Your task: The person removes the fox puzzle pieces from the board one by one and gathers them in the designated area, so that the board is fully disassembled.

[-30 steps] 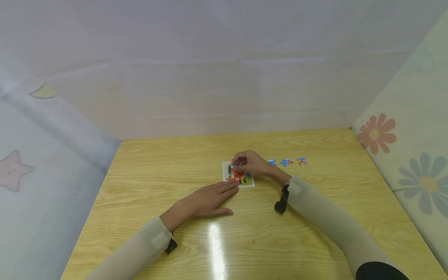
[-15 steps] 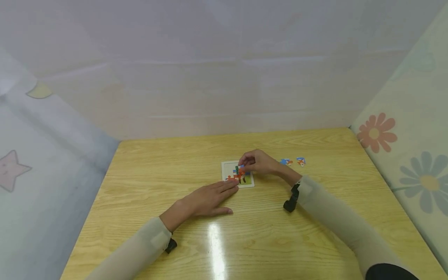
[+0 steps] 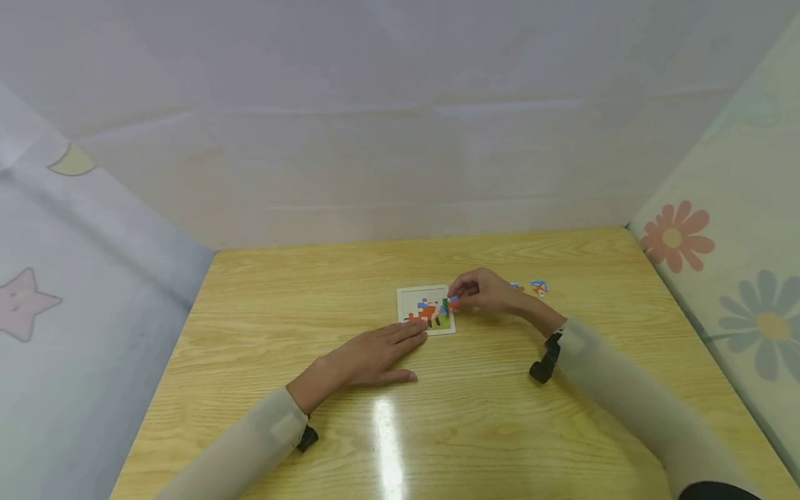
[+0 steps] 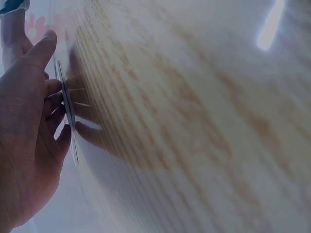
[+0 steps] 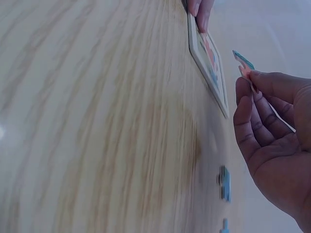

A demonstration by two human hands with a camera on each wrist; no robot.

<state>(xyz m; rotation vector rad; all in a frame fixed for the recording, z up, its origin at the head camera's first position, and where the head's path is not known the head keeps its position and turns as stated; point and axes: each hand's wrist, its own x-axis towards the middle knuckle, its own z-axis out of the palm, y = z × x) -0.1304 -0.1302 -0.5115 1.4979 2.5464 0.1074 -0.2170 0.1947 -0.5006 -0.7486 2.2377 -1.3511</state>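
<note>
A small blue and orange puzzle piece point(image 5: 241, 62) is pinched at the fingertips of the right hand point(image 5: 274, 141), just beside the raised edge of the puzzle board point(image 5: 208, 63). Fingertips of the left hand point(image 5: 200, 10) are pressed on the board's far end. Two loose blue pieces point(image 5: 224, 183) are seen lying on the wooden table point(image 5: 97, 121)

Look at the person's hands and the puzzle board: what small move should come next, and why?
Probably move the puzzle piece left over the puzzle board's unfilled part and lower it in. The right hand pinches the piece in its fingers just off the board's right edge, above the table, while the left hand steadies the board's near edge.
</note>
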